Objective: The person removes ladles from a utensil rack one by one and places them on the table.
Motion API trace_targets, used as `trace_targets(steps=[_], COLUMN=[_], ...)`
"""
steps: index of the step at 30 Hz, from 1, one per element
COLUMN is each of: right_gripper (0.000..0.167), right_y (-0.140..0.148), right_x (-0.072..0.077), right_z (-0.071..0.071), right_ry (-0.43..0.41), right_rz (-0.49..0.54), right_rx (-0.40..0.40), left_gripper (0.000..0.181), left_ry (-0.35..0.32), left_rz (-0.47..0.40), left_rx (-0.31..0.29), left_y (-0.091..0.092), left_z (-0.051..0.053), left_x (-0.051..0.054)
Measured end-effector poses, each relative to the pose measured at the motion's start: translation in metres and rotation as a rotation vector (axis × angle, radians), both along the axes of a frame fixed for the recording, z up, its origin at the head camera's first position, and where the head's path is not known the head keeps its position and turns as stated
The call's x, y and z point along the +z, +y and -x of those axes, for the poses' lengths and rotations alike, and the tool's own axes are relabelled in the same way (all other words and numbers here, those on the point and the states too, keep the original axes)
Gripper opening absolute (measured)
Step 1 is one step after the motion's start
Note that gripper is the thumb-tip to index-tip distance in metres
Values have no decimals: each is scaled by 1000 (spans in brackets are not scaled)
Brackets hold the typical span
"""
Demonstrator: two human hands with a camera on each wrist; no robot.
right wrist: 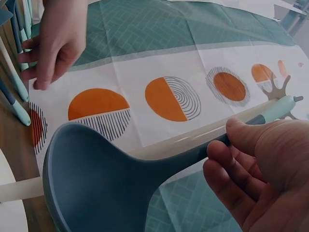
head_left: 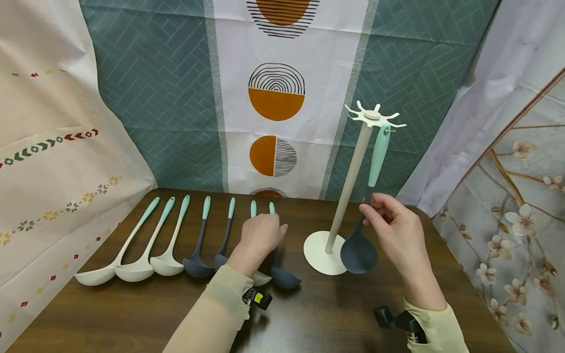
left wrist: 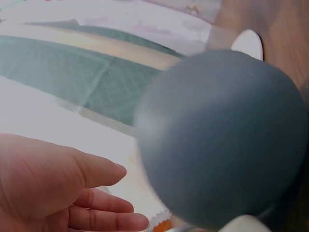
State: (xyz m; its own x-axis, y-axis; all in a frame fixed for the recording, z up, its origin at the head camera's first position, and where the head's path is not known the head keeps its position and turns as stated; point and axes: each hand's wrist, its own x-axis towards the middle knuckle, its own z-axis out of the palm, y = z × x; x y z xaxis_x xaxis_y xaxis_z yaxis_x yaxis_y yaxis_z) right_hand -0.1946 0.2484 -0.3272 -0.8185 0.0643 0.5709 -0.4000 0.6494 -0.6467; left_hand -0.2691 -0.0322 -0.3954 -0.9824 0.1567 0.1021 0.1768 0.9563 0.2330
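Note:
My right hand (head_left: 399,228) pinches the dark neck of a ladle (head_left: 359,252) between thumb and fingers. This ladle's mint handle reaches up to a white rack (head_left: 353,181), where a hook tip shows at the hole in its end. In the right wrist view its dark bowl (right wrist: 96,174) faces the camera. My left hand (head_left: 264,238) is above the right end of a row of ladles, covering parts of two. Nothing shows in its loosely bent fingers in the left wrist view, where a dark ladle bowl (left wrist: 222,140) looms beside them.
White ladles (head_left: 137,271) lie at the left of the brown table (head_left: 304,328), with dark ladles (head_left: 198,264) further right. All their mint handles point to the back. The rack's round base (head_left: 315,255) stands right of the row. Patterned cloths (head_left: 176,98) hang around the table.

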Motion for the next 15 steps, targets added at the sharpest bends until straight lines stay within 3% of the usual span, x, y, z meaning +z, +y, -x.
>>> trace_targets(steps=[6, 10, 15], right_gripper=[9, 9, 10], right_y=[0, -1, -5], right_x=[-1, -2, -2], right_z=[1, 2, 2], right_ry=[9, 22, 21], right_rz=[-12, -15, -5], right_rx=[-5, -2, -1], left_gripper=[32, 42, 54], left_ry=[91, 140, 221], left_rz=[-28, -60, -89], left_rx=[-41, -83, -127], left_y=[-7, -15, -26], left_z=[-14, -24, -35], left_x=[20, 32, 37])
